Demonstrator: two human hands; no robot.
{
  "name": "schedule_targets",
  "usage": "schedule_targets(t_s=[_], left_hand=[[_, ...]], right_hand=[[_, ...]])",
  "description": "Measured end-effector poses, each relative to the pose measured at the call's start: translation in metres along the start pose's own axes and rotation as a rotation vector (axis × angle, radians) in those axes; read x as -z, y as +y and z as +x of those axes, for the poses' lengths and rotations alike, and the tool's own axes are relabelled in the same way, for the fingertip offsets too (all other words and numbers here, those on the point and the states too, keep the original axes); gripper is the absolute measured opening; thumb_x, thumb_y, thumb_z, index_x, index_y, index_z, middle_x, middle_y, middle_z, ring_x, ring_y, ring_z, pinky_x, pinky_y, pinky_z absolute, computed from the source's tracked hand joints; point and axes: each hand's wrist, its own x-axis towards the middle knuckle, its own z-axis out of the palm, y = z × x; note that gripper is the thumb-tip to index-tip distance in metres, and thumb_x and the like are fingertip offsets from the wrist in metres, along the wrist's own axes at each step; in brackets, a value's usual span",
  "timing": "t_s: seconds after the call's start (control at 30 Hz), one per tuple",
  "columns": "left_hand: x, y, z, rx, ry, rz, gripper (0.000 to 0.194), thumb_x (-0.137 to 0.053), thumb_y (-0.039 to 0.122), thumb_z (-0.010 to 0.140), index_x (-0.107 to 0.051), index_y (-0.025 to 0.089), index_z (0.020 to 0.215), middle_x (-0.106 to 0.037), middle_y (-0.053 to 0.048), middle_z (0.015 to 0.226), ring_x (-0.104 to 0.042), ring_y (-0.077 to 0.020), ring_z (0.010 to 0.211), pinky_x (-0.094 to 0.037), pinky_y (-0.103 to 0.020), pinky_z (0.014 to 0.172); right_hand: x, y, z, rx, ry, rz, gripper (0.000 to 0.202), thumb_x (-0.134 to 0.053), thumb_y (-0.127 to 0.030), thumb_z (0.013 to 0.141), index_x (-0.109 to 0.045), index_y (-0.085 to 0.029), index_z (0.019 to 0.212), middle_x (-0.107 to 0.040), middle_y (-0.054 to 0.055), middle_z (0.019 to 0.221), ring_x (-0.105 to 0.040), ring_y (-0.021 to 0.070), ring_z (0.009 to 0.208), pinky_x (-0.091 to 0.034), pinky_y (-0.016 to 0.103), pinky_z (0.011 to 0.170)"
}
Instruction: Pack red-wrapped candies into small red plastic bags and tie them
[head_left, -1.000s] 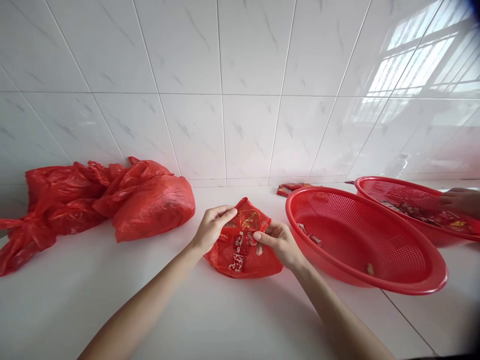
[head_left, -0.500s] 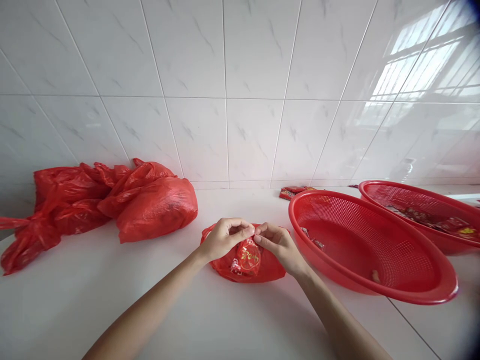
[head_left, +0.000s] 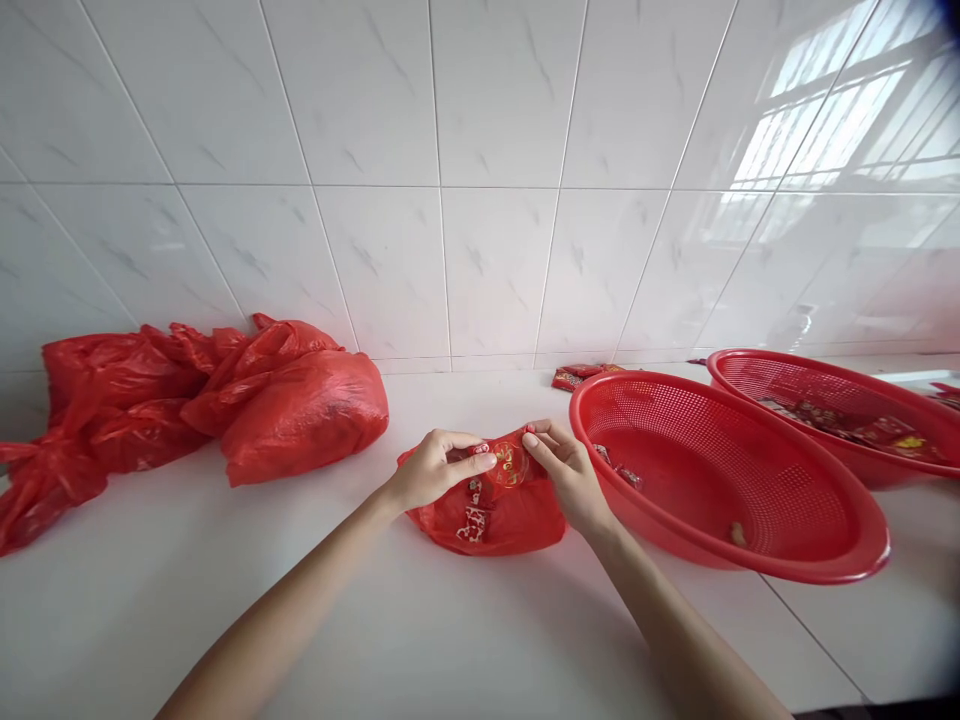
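Note:
Between my hands is a small red packet with gold print [head_left: 511, 464]. My left hand [head_left: 439, 470] pinches its left edge between thumb and fingers. The upper right corner is gripped by my right hand [head_left: 568, 470], thumb against fingers. Both hands are closed, a little apart from each other. Beneath them a red plastic bag [head_left: 517, 525] lies spread on the white counter. A dark red wrapper with white markings [head_left: 474, 518] shows just below the packet; whether it lies inside the packet or on the bag I cannot tell.
Several full red plastic bags [head_left: 307, 410] stand at the left by the tiled wall. On the right, a red basket [head_left: 697, 490] holds a few small wrapped pieces. Another red basket [head_left: 750, 385] behind it contains more packets. Red packets [head_left: 581, 376] lie near the wall.
My hands have moved apart, spreading the packet's top between them. The packet now sits higher and flatter, and the white-marked wrapper shows below it. The view has shifted slightly.

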Motion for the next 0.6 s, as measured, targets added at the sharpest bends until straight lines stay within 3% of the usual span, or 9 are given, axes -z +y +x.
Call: schedule_targets(t_s=[0.2,0.4,0.5,0.6], left_hand=[[0.0025,0.0016,0.0005,-0.018,0.006,-0.068,0.034,-0.064,0.045,0.087,-0.068,0.014,0.073,-0.064,-0.002,0.075,-0.057,-0.0156,0.071,-0.044,-0.026,0.066],[-0.0031,-0.0034,0.002,-0.009,-0.016,-0.226,0.033,-0.059,0.046,0.091,-0.073,0.015,0.091,-0.07,-0.006,0.085,-0.063,-0.0192,0.081,-0.049,-0.031,0.078],[-0.0022,-0.0054,0.0006,0.054,-0.124,-0.17,0.032,-0.064,0.046,0.087,-0.073,0.016,0.091,-0.07,-0.006,0.088,-0.064,-0.0197,0.082,-0.049,-0.03,0.077],[0.0011,-0.0069,0.0,0.057,-0.119,-0.058,0.035,-0.065,0.048,0.086,-0.071,0.014,0.077,-0.068,-0.005,0.079,-0.063,-0.0191,0.077,-0.048,-0.029,0.075]], right_hand=[[-0.0043,-0.0006,-0.0007,-0.01,0.041,0.099,0.027,-0.072,-0.041,0.083,-0.061,-0.021,0.069,-0.059,-0.001,0.07,-0.051,0.0129,0.064,-0.045,0.027,0.065],[-0.0027,0.0012,0.0008,-0.012,0.111,0.15,0.025,-0.076,-0.039,0.079,-0.062,-0.021,0.069,-0.061,-0.001,0.07,-0.053,0.0138,0.064,-0.045,0.028,0.065],[0.0,0.0015,0.002,0.004,0.16,0.147,0.024,-0.077,-0.039,0.078,-0.064,-0.021,0.07,-0.062,-0.001,0.072,-0.053,0.0132,0.064,-0.045,0.028,0.065],[0.0009,0.0013,0.0028,0.018,0.187,0.15,0.025,-0.077,-0.041,0.078,-0.064,-0.021,0.07,-0.063,0.0,0.074,-0.055,0.0143,0.067,-0.047,0.029,0.066]])
